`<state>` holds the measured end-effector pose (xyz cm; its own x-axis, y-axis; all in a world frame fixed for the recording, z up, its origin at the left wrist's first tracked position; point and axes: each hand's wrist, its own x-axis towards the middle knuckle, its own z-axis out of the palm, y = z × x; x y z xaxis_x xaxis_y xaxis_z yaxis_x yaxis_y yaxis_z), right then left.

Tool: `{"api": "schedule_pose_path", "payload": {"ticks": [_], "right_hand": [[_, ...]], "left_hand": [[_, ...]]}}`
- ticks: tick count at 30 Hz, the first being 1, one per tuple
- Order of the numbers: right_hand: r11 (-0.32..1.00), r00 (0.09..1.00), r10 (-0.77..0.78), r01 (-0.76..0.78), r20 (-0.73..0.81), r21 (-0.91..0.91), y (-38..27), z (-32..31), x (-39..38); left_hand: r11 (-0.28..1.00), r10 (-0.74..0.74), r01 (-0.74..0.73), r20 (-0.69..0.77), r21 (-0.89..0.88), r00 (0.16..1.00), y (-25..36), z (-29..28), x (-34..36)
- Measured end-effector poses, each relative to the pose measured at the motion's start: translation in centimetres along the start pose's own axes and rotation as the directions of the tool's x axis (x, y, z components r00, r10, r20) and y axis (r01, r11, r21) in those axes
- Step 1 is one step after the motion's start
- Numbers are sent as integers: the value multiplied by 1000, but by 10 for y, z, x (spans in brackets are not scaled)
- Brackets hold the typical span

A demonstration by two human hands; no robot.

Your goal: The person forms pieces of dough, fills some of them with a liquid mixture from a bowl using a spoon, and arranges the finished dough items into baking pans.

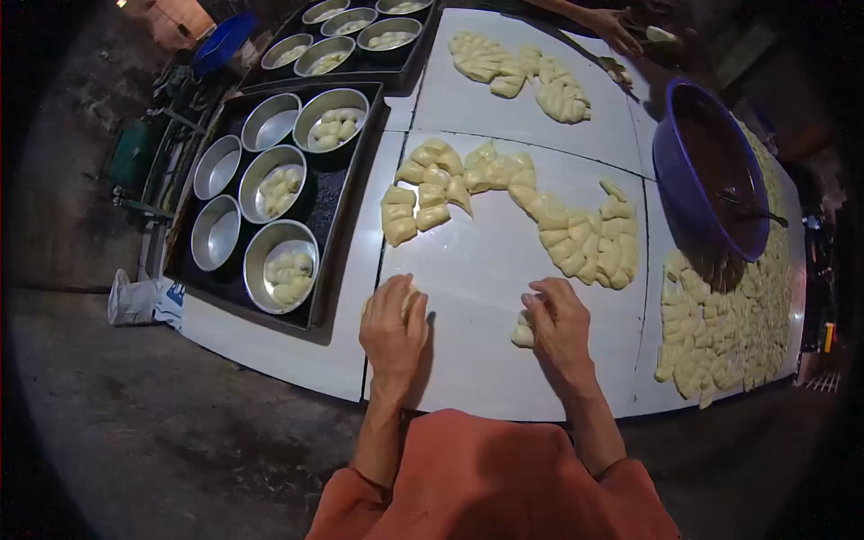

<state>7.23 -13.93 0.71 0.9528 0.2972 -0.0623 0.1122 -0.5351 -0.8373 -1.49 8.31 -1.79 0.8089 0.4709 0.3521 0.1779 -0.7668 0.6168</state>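
Dough pieces (576, 236) soft, matt; round pans (270, 126) shiny metal; table (486, 297) smooth white; basin (670, 171) glossy plastic.

Single head-worn fisheye view, looking steeply down from above the person's chest onto the white surface (504, 270). Both forearms enter from the lower edge; the left hand (393, 326) and right hand (560, 322) lie close, near frame centre. The view faces forward across the surface toward trays (355, 166) at upper left and a blue basin (670, 166) at upper right. Straight edges bow toward the dark rim.
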Motion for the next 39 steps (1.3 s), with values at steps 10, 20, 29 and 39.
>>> {"api": "schedule_pose_path", "payload": {"ticks": [10,20,29,39], "right_hand": [[825,883,-372,455,285,-333,-50,131,28],[989,929,71,-113,362,94,-65,123,31],[580,948,279,-295,155,759,-22,76,50],[543,944,70,-308,323,781,-35,61,39]], "left_hand": [[943,-255,309,325,-126,911,-43,-51,-1],[963,238,-155,424,-222,874,-70,-28,39],[991,-6,54,362,-122,932,-71,-35,41],[626,-160,555,605,-548,780,15,-2,48]]}}
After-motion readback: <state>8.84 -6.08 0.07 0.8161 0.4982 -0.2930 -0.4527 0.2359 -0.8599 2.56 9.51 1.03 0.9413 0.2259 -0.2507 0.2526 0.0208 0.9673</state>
